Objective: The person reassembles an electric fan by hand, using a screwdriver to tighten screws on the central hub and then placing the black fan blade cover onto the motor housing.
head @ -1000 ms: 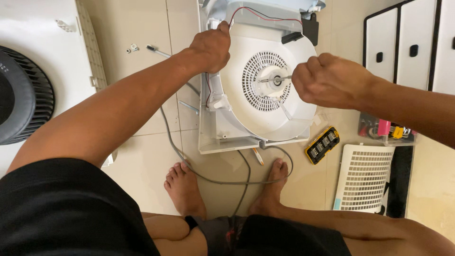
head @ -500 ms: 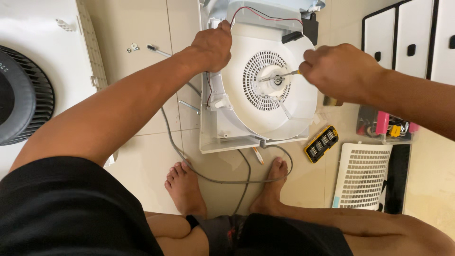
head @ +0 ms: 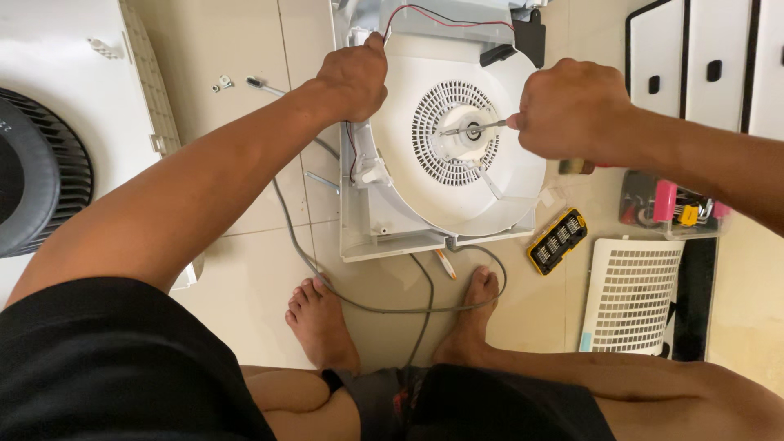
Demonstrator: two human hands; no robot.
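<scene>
Cream floor tiles (head: 245, 269) fill the frame, seen from above, with the person's bare feet at lower centre. A white fan housing (head: 441, 147) lies flat at upper centre, its round grille (head: 454, 144) facing up around a central hub.

The left hand (head: 351, 77) is clamped over the housing's upper left rim, fingers curled and pressed against the plastic, beside red and black wires (head: 445, 18). The right hand (head: 572, 110) is closed in a fist around the handle of a screwdriver (head: 482, 126), whose thin shaft runs leftward to the hub; whether the tip is seated in a fastener cannot be told.

Judgement: the step is best done with the shaft kept in line with the hub, steady pressure, and the left hand bracing the housing so it does not turn.

A grey cable (head: 384, 309) trails from the housing's lower edge, looping between the feet. A black and yellow bit case (head: 558, 240), oblong, lies at centre right. A clear tray with pink and yellow tools (head: 674, 204) sits at the right edge. A white slotted grille panel (head: 633, 298) lies lower right. A black drum impeller (head: 37, 171) rests on a white panel at the left edge. Small loose fittings (head: 222, 82) lie at upper left.
</scene>
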